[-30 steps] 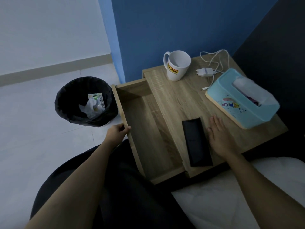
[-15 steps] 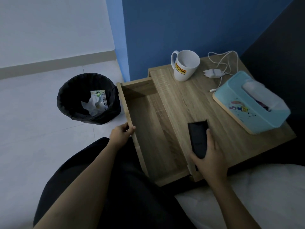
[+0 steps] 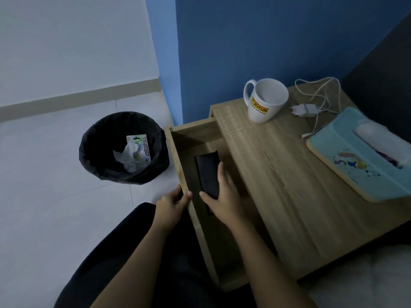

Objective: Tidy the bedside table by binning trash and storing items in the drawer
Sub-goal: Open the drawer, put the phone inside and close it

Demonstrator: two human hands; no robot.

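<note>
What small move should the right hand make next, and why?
Probably set the flat black rectangular case down in the open wooden drawer and release it: the right hand holds it inside, while the left hand grips the drawer's rim.

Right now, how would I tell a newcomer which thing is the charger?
Start at the wooden bedside table against the blue wall. Near its back edge, between the white mug and the light blue tissue box, lies the charger. It is the only small white plug, trailing a thin looped cable.
</note>
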